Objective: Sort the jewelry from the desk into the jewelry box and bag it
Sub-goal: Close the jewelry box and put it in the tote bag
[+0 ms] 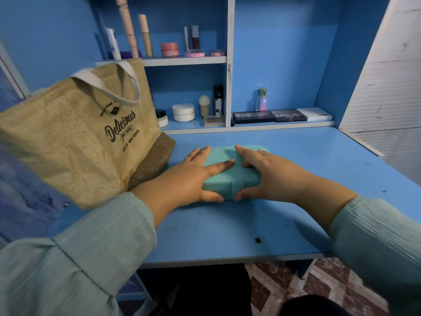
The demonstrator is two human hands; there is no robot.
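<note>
The blue tabletop (284,179) carries a jute bag (75,137) standing at its left side and, just right of it, the closed teal jewelry box (230,176). The left hand (189,179) and right hand (271,176) clasp the box from either side, fingers (218,166) lying across its lid and thumbs hooked on its near edge.

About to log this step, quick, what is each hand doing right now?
Left hand: grips the closed teal jewelry box, thumb at its near edge.
Right hand: grips the same box from the other side.
</note>
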